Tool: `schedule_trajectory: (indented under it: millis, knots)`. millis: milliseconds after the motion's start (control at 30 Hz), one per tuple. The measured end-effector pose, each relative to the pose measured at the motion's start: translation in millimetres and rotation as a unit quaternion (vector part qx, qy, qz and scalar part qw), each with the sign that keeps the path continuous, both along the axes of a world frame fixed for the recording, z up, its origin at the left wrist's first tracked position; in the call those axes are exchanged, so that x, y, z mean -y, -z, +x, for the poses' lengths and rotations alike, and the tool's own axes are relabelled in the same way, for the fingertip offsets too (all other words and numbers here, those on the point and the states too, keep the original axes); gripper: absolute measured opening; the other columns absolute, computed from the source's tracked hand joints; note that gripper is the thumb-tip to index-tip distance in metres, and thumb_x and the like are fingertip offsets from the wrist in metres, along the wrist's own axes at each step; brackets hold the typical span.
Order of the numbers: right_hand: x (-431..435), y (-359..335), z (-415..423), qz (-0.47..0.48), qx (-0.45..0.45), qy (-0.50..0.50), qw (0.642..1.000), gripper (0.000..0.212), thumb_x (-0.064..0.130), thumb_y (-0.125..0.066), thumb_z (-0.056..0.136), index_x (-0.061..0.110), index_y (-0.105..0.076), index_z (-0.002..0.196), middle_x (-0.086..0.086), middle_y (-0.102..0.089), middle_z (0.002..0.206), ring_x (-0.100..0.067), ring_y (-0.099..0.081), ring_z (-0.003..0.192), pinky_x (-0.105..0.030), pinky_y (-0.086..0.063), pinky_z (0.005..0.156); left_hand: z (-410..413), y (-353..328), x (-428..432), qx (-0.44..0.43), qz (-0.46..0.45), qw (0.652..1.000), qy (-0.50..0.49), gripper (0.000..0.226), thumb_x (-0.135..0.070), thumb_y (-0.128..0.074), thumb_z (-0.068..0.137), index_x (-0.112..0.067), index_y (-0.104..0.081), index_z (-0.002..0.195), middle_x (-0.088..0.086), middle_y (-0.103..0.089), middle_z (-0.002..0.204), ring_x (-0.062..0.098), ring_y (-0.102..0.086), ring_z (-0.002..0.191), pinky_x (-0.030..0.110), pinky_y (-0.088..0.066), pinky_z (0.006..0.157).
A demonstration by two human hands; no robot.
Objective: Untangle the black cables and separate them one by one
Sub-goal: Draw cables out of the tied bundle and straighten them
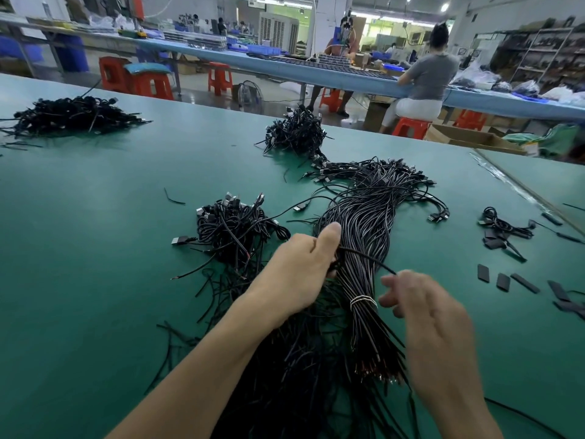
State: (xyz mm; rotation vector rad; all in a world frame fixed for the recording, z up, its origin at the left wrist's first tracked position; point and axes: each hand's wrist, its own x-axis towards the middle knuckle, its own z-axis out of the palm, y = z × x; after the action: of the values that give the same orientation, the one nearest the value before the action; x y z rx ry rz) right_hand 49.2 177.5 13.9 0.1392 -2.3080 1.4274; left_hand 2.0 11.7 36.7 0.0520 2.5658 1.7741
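Now, singling a loose thin black strand (368,258) from the tied black cable bundle (361,223)
Left hand (297,267) clamps the bundle; right hand (427,315), fingers apart, should pinch the strand next

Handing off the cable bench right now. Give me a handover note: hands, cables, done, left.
Left hand grips the tied cable bundle above its pale band.
Right hand, blurred, reaches the free end of a single cable sticking out of it; grip unclear.
Done: seemingly the loose pile to the bundle's left.
Left: bundle still banded, tangle under the forearms.
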Motion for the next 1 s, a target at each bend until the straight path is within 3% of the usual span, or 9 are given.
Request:
schedule_trajectory:
  millis: [67,167,233,433,533,633,700,800,1000]
  knots:
    - [1.4,4.0,0.0,0.166,0.030,0.000,0.986,0.035,0.063,-0.053,0.083,0.032,-0.069,0.081,0.015,-0.066,0.076,-0.005,-0.058,0.077,-0.026,-0.049,0.072,0.5,-1.6,0.4,-0.025,-0.012,0.999,-0.022,0.064,-0.060,-0.029,0.101,-0.021,-0.035,0.051,-0.008,-0.038,0.043,0.014,-0.033,0.043,0.047,-0.053,0.069]
    - [12.8,11.8,1.4,0.395,0.075,-0.039,0.915,0.034,0.065,-0.052,0.085,0.040,-0.069,0.101,0.022,-0.050,0.092,-0.005,-0.045,0.095,-0.028,-0.041,0.087,0.9,-0.2,-1.9,-0.053,-0.044,0.997,-0.045,0.072,-0.057,-0.029,0.103,-0.021,-0.028,0.040,-0.009,-0.029,0.035,0.009,-0.023,0.033,0.022,-0.033,0.041]
    - [19.0,14.8,2.2,0.443,0.100,-0.056,0.889,0.038,0.068,-0.048,0.087,0.042,-0.068,0.105,0.018,-0.043,0.092,-0.007,-0.039,0.095,-0.027,-0.036,0.086,1.3,0.1,-2.2,-0.071,-0.050,0.995,-0.053,0.070,-0.055,-0.029,0.104,-0.020,-0.026,0.043,-0.008,-0.030,0.034,0.010,-0.024,0.033,0.020,-0.023,0.036]
    - [21.0,14.8,4.6,0.452,0.102,-0.063,0.884,0.027,0.060,-0.053,0.090,0.038,-0.068,0.093,0.017,-0.039,0.086,-0.007,-0.035,0.090,-0.025,-0.027,0.078,2.1,-2.5,-2.7,-0.087,-0.009,0.994,-0.060,0.069,-0.056,-0.027,0.103,-0.021,-0.024,0.044,-0.006,-0.030,0.041,0.017,-0.030,0.045,0.046,-0.037,0.053]
    - [17.5,12.2,2.3,0.398,0.115,-0.091,0.905,0.019,0.056,-0.059,0.089,0.039,-0.065,0.085,0.021,-0.043,0.085,-0.001,-0.039,0.090,-0.021,-0.034,0.081,2.3,-0.3,-4.5,-0.079,0.002,0.995,-0.053,0.070,-0.060,-0.024,0.102,-0.022,-0.026,0.043,-0.008,-0.031,0.040,0.015,-0.030,0.045,0.039,-0.032,0.054]
    - [11.4,4.4,-1.0,0.218,0.113,-0.078,0.966,0.017,0.038,-0.070,0.087,0.035,-0.063,0.071,0.015,-0.061,0.077,0.003,-0.055,0.079,-0.009,-0.040,0.069,3.3,-1.7,-5.4,-0.071,0.023,0.995,-0.059,0.063,-0.065,-0.021,0.100,-0.025,-0.025,0.052,-0.009,-0.034,0.044,0.015,-0.033,0.049,0.038,-0.036,0.058]
    - [6.6,0.9,-2.8,0.101,0.077,-0.029,0.992,0.017,0.031,-0.069,0.087,0.031,-0.065,0.071,0.013,-0.067,0.069,-0.001,-0.060,0.062,-0.011,-0.044,0.057,5.1,-3.0,-6.2,-0.066,0.035,0.996,-0.055,0.061,-0.068,-0.018,0.097,-0.019,-0.031,0.062,-0.009,-0.035,0.049,0.014,-0.034,0.052,0.037,-0.036,0.060]
    - [1.1,1.7,-5.9,0.001,0.020,0.050,0.999,0.016,0.030,-0.063,0.092,0.027,-0.063,0.077,0.013,-0.070,0.070,-0.006,-0.062,0.053,-0.025,-0.052,0.054,7.1,-4.1,-7.9,-0.067,0.043,0.997,-0.023,0.053,-0.062,-0.019,0.095,-0.018,-0.027,0.067,-0.007,-0.028,0.052,0.016,-0.026,0.053,0.040,-0.029,0.059]
    - [-4.6,6.7,-12.3,-0.176,-0.050,0.121,0.976,0.011,0.017,-0.066,0.093,0.024,-0.063,0.084,0.000,-0.074,0.079,-0.005,-0.068,0.063,-0.016,-0.053,0.058,10.2,-6.5,-13.1,-0.050,0.050,0.995,0.064,0.050,-0.067,-0.030,0.083,-0.022,-0.032,0.062,-0.002,-0.031,0.057,0.018,-0.026,0.053,0.041,-0.026,0.058]
